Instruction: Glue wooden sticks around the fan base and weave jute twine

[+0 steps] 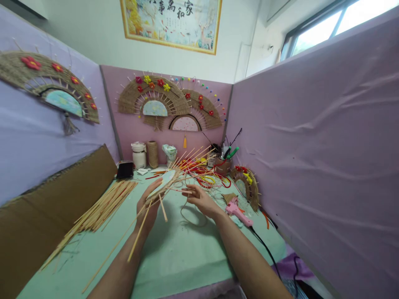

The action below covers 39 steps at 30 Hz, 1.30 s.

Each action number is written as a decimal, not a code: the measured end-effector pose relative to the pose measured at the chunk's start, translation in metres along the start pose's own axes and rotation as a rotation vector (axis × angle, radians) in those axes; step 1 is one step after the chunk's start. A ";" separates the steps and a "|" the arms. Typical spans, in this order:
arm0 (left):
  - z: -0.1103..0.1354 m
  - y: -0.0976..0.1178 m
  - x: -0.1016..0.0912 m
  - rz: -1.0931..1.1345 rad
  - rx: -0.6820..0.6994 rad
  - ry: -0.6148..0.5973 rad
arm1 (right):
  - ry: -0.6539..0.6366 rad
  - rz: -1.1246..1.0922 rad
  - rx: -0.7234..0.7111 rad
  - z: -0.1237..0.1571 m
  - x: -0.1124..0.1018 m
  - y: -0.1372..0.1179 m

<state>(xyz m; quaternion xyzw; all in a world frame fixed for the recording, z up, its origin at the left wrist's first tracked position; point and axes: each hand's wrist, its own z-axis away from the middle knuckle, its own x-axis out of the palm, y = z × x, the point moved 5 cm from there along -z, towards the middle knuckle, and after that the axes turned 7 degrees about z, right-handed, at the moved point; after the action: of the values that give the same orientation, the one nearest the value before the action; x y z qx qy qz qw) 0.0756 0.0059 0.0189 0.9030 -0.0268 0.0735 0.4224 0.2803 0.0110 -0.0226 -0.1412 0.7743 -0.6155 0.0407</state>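
My left hand (148, 207) is wrapped around the lower edge of a half-made fan (165, 180), which has a pale blue-green half-round panel. Thin wooden sticks (196, 160) fan out from its rim, and several more point down toward me. To the right of it, my right hand (199, 199) has its fingers curled together beside the tip of one stick. A strand of thin twine (195, 224) runs by these fingers and hangs in a loop below them. Exactly how the fingertips grip the strand is hard to make out.
Loose sticks (106, 203) lie at left beside a cardboard sheet (56, 220). A pink glue gun (238, 211) with a black cable rests at right, near a small finished fan (246, 187). Behind are coloured cords (205, 174), a twine spool (152, 153) and a tool pot (222, 166).
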 end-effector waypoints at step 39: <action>0.003 0.007 0.005 0.057 -0.024 -0.184 | 0.524 -0.097 -0.459 -0.005 -0.107 -0.143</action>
<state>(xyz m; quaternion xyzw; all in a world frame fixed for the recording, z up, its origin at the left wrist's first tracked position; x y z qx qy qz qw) 0.0805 -0.0007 0.0230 0.8997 -0.0921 0.0020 0.4266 0.4061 0.0153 0.1046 -0.0205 0.8690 -0.4420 -0.2215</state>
